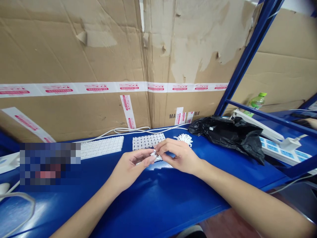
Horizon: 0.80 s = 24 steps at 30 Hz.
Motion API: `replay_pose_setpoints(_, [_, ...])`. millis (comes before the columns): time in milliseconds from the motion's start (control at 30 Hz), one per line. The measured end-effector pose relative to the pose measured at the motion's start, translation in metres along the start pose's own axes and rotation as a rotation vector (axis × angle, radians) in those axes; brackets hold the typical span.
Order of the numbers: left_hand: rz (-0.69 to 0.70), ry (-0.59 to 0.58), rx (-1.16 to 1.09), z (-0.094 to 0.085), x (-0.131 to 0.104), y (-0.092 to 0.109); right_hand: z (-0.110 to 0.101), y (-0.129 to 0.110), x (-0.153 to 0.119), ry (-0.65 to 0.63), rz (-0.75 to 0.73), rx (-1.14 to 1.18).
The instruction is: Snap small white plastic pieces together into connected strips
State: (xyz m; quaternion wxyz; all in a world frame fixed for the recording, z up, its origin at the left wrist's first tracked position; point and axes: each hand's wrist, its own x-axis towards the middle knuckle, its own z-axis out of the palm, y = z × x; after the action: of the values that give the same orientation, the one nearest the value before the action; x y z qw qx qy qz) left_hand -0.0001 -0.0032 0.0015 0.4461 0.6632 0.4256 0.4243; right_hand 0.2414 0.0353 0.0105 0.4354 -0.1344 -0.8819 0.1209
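Note:
Between thumb and fingers, my left hand (132, 167) pinches a small white plastic piece (153, 153) with dark spots. The fingertips of my right hand (178, 153) are closed together at the same piece; whether they hold a separate part is too small to tell. Just behind my hands lies a white grid of small parts (146, 140) in rows, its near right part covered by my hands. A heap of tiny white pieces (184, 138) sits behind my right hand. To the left is another white gridded panel (102, 147).
A crumpled black plastic bag (225, 132) lies at the right, beside a white power strip (284, 150) with a plug. White cables (119, 130) run along the cardboard wall (111, 49). A blue metal post (247, 62) and a green-capped bottle (257, 101) stand at the right.

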Motion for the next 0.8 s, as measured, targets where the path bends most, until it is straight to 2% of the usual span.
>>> replay_pose_setpoints(400, [-0.049,0.042,-0.052,0.003,-0.001,0.003,0.003,-0.004,0.000,-0.033,-0.027,-0.075])
replay_pose_setpoints(600, [-0.038,0.046,0.000,0.001,0.000,0.002,0.001,-0.003,0.001,-0.032,-0.034,-0.010])
replay_pose_setpoints(700, [-0.058,0.086,-0.031,0.000,0.001,0.000,-0.007,0.004,0.003,0.010,0.051,-0.031])
replay_pose_setpoints(800, [-0.074,0.133,-0.059,0.000,0.002,-0.001,-0.022,0.015,0.003,-0.015,0.291,-0.210])
